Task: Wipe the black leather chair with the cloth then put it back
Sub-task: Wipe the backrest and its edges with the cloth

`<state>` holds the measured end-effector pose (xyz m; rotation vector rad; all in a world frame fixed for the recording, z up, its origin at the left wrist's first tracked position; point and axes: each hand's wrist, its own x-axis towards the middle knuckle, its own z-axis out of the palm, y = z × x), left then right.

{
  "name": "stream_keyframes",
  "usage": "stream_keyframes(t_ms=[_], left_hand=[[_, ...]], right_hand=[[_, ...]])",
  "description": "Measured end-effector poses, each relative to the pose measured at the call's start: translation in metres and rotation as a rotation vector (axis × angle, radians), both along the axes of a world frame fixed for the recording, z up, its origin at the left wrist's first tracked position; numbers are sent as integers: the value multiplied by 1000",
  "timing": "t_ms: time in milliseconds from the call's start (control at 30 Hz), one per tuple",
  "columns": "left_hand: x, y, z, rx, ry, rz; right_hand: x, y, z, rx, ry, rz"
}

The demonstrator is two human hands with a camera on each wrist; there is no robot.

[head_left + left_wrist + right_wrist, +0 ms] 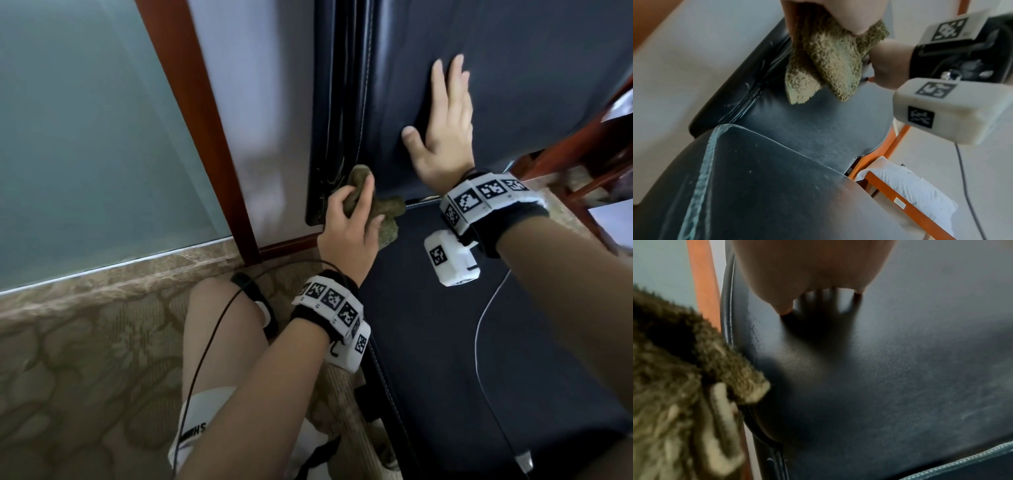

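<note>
Left hand (346, 226) gripped the bunched olive cloth (387, 214), fingers curled round it, at the chair (513, 68) backrest's lower left corner, where backrest met seat. Cloth touched the piped left edge seam; two loose ends hung over the leather. Right hand (442, 137) lay flat on the backrest, fingers straight and close, thumb spread, holding nothing. Both wrists wore marker bands. White cable (479, 329) trailed across the seat.
</note>
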<state>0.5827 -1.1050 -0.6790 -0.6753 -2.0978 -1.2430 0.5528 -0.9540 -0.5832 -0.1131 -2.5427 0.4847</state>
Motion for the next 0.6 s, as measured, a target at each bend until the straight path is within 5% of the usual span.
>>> stream_keyframes(t_ms=[100,200,300,467,600], left_hand=[[-9,-1,2,-41,-53,42],[-29,-9,-4,-164,-338,101],[-44,-20,-14,-92,-494,145],[-32,-14,-5,154,-211,91],[-25,4,8,284,-173,8]], right_hand=[[0,2,-1,23,-15,6],[-1,2,0,23,-29,2],[-4,2,-1,30,-26,-10],[-9,0,-6,44,-16,-57],[-7,1,-7,48,-11,-54]])
